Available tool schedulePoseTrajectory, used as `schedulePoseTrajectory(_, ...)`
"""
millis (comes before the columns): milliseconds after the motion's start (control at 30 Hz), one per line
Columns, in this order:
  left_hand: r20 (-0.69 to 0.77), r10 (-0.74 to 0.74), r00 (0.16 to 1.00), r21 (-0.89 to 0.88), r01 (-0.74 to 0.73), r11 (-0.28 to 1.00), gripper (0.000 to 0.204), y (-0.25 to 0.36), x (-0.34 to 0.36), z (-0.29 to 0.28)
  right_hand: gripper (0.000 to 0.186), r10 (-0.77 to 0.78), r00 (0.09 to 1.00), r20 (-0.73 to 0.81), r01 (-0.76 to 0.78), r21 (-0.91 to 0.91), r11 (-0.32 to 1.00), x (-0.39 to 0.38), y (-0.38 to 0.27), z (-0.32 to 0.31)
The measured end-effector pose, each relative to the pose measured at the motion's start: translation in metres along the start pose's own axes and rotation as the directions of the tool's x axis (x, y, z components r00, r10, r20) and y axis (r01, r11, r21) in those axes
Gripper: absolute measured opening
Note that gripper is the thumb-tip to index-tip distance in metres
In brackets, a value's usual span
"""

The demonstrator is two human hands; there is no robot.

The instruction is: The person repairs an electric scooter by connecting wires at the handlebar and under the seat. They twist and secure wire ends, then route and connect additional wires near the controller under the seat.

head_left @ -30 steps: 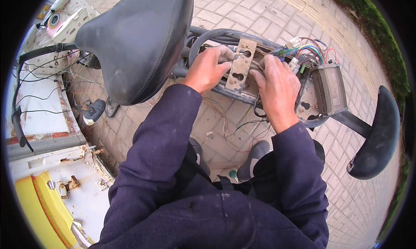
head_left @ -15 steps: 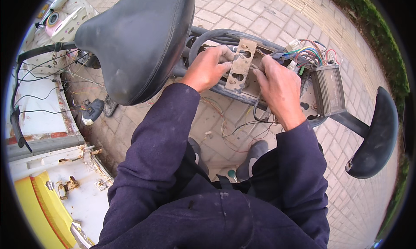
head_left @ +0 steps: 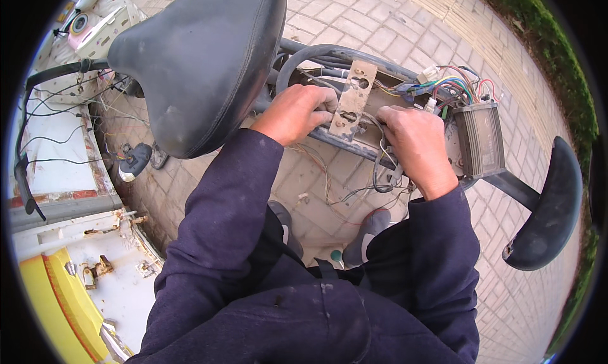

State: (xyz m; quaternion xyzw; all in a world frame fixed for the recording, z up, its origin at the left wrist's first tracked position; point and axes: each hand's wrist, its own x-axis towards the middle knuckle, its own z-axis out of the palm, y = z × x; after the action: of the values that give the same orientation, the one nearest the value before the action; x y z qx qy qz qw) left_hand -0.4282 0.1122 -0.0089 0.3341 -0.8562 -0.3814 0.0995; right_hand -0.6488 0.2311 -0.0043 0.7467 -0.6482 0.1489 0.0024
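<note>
My left hand point(head_left: 301, 111) has curled fingers at the left side of a flat metal bracket point(head_left: 356, 76) with keyhole slots; what they grip, if anything, is hidden. My right hand point(head_left: 415, 142) is closed on a grey cable point(head_left: 380, 152) right of the bracket, over the open bicycle frame point(head_left: 358, 150). A bundle of coloured wires with white connectors point(head_left: 446, 82) runs to a finned metal box point(head_left: 478, 139) at the frame's right. A large black saddle point(head_left: 196, 60) is just left of my left hand.
A curved black pad point(head_left: 551, 205) sticks out at the right. Loose white and yellow body panels point(head_left: 44, 300), a bent black bar point(head_left: 28, 133), dangling wires and a small lamp-like part point(head_left: 133, 161) lie at the left. Brick paving point(head_left: 316, 186) runs under my feet to a green hedge point(head_left: 544, 41).
Both hands have moved down toward me, the right one also slightly rightward with the cable drawn along. More of the frame's inside shows above them.
</note>
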Motion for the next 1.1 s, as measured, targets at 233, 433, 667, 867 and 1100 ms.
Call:
schedulePoseTrajectory(233,-0.282,0.131,0.950,0.037,-0.125,0.991,0.017,-0.002,0.006,0.011,0.007,-0.015,0.996,0.089,0.013,0.020,1.000,-0.003,0.008,-0.005)
schedulePoseTrajectory(433,-0.271,0.101,0.957,0.045,-0.092,0.995,0.018,-0.010,0.006,0.016,0.009,0.009,1.000,0.026,-0.009,0.014,1.000,-0.008,0.000,-0.014)
schedulePoseTrajectory(667,-0.253,0.134,0.958,0.140,-0.100,0.985,0.013,-0.011,0.003,0.019,0.012,0.051,0.990,-0.132,-0.071,-0.156,0.985,-0.005,-0.010,-0.012)
schedulePoseTrajectory(867,-0.275,0.160,0.948,0.166,-0.118,0.979,0.012,-0.007,0.002,0.018,0.015,0.319,0.896,-0.308,-0.117,0.530,0.840,-0.025,0.008,-0.055)
schedulePoseTrajectory(1100,-0.201,0.102,0.974,0.155,-0.071,0.985,0.019,-0.003,0.001,0.014,0.016,0.136,0.859,-0.494,-0.030,0.217,0.976,-0.046,0.013,-0.066)
